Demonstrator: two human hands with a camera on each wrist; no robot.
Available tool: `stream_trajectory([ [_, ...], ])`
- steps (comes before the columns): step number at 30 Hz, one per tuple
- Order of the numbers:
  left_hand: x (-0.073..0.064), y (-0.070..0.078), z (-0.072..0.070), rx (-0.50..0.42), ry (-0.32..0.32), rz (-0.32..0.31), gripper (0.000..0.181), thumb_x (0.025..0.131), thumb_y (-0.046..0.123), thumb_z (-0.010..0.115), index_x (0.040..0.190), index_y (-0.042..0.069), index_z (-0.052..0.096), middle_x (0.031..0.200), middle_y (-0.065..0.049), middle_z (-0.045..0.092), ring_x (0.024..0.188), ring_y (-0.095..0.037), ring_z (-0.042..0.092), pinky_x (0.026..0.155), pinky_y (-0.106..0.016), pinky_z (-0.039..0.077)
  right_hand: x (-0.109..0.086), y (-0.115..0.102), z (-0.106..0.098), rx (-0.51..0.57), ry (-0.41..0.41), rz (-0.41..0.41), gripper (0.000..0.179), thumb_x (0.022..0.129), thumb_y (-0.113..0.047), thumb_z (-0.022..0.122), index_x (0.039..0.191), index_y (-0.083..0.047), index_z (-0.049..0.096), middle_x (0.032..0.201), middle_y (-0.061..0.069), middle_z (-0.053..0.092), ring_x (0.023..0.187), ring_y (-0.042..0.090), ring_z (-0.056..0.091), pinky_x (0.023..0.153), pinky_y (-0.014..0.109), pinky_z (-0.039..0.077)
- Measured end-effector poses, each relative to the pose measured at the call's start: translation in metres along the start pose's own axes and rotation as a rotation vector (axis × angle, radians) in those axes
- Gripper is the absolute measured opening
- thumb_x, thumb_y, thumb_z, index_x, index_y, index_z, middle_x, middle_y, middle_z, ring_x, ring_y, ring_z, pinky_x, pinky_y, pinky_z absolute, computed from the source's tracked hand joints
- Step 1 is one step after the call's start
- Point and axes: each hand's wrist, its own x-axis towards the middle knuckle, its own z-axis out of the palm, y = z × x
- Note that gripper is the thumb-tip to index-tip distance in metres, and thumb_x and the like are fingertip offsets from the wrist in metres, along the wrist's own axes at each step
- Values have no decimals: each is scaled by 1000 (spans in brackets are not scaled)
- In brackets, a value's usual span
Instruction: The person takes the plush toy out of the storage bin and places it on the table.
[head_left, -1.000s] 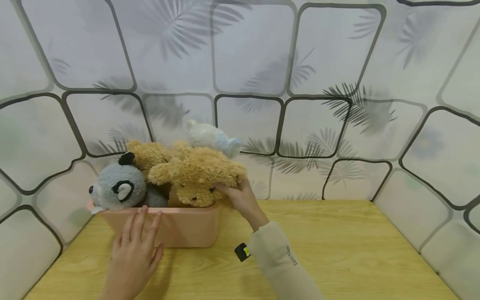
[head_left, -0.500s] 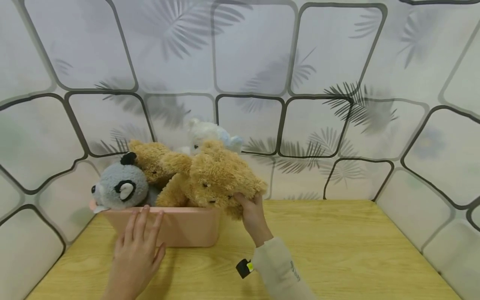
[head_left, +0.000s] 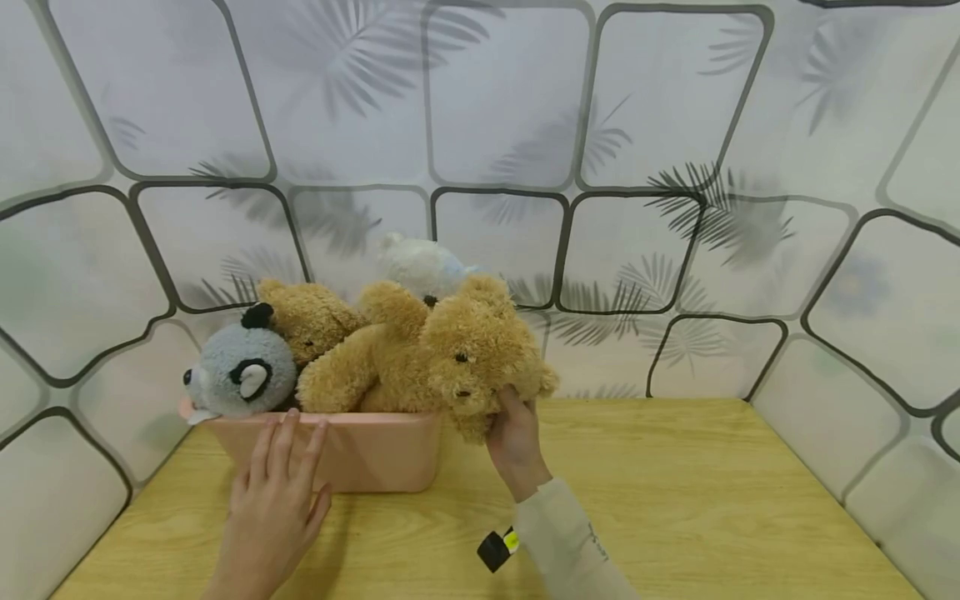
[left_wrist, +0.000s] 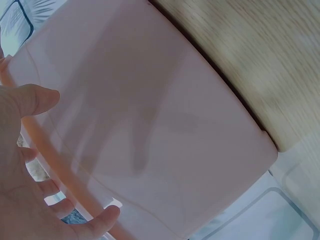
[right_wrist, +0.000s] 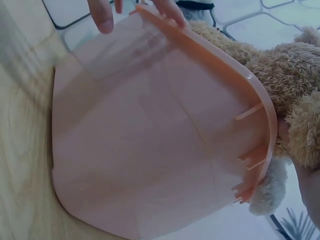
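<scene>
A tan teddy bear (head_left: 480,350) leans out over the right end of a pink plastic bin (head_left: 382,454), its body still inside. My right hand (head_left: 517,442) grips the bear by the lower side of its head, thumb near the muzzle. My left hand (head_left: 270,508) lies against the bin's front wall, its extended fingers reaching the rim. In the left wrist view, the thumb (left_wrist: 40,100) is spread over the outer wall. A grey plush animal (head_left: 247,367) with black ears fills the bin's left end, beside a second tan plush (head_left: 311,321).
Behind the bear, a white and pale-blue plush (head_left: 420,262) shows above the bin. A small black block (head_left: 495,550) with a yellow-green patch sits by the right sleeve (head_left: 566,537). The wood-grain table (head_left: 675,492) meets patterned fabric walls (head_left: 495,108) at the back and sides.
My right hand has drawn the teddy bear rightward, and its head has turned more upright past the bin's right end. My left hand keeps its place at the rim.
</scene>
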Motion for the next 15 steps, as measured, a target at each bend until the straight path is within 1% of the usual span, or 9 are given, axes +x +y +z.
stream_trajectory([
  [1,0,0,0,3,0,1,72,106,53,13,149,5,45,148,-32,40,130,-54,40,62,-68,49,0,0,0,11,27,16,43,91,-43,74,109,-23,40,103,-4,52,78,8,48,63,25,37],
  [3,0,0,0,8,0,3,72,105,53,13,148,5,45,148,-32,40,130,-54,40,62,-68,49,-2,0,1,35,78,53,40,92,-45,72,108,-24,42,101,-5,54,74,8,45,60,25,32],
  [4,0,0,0,7,-2,2,72,105,52,14,148,4,45,148,-32,40,130,-54,40,61,-68,50,-3,0,2,48,100,65,38,93,-45,71,107,-24,43,100,-5,54,73,8,44,60,25,32],
  [6,0,0,-1,5,-5,-1,71,105,52,14,148,4,45,148,-33,39,130,-54,40,62,-68,50,-4,1,3,95,135,89,32,95,-44,68,107,-24,47,103,-4,54,77,9,45,61,25,34],
  [8,0,0,-1,2,-10,-4,71,105,52,14,148,4,45,148,-32,39,130,-54,40,62,-68,49,-5,1,3,146,150,115,32,96,-45,65,113,-24,48,110,-3,54,88,11,47,66,26,39],
  [11,0,0,0,-2,-10,-10,71,105,52,14,148,6,44,148,-32,39,131,-54,39,64,-69,49,-6,1,3,252,156,135,48,93,-49,68,126,-24,43,122,0,49,106,15,47,79,29,45],
  [13,0,0,0,-5,-8,-12,69,105,52,16,149,6,44,148,-32,39,131,-54,39,64,-69,49,-6,0,3,329,154,136,57,91,-50,70,131,-23,40,126,1,47,112,17,47,88,32,47],
  [15,0,0,1,-8,-6,-14,69,105,51,17,149,6,44,148,-32,39,131,-54,39,64,-69,49,-6,0,3,409,142,128,60,90,-47,73,133,-21,40,128,2,47,115,18,47,93,34,47],
])
